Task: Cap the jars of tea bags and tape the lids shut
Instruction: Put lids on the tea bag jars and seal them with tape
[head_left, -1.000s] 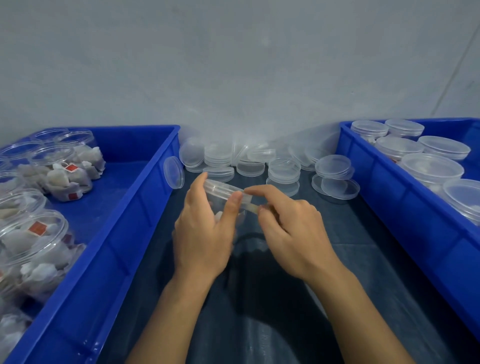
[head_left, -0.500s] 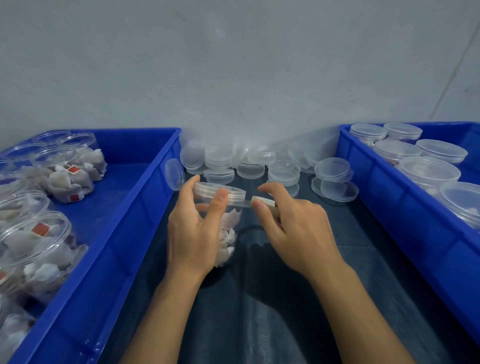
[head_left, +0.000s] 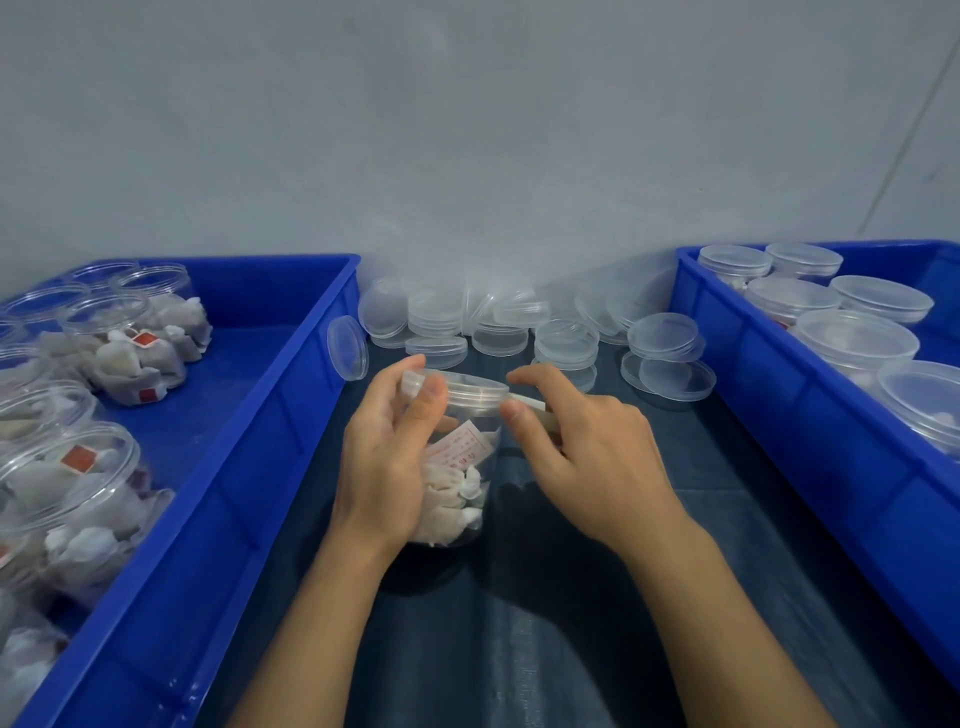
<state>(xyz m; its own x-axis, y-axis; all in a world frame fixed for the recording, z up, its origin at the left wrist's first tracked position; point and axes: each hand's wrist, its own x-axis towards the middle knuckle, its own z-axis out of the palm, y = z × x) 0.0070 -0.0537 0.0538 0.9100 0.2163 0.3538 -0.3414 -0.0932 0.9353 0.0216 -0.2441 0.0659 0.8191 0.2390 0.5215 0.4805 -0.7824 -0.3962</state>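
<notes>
small packing workstation; blue bins (head_left: 270, 441) of tea-bag jars (head_left: 98, 483); stacked loose lids (head_left: 566, 343); bare wall (head_left: 467, 130)

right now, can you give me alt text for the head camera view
A left hand grips a capped clear jar of tea bags while the right hand pinches a strip of tape at its lid. Blue bins of jars flank it, and loose lids lie behind.

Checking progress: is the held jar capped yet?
Capped: a clear lid sits on the jar the left hand grips.
</notes>
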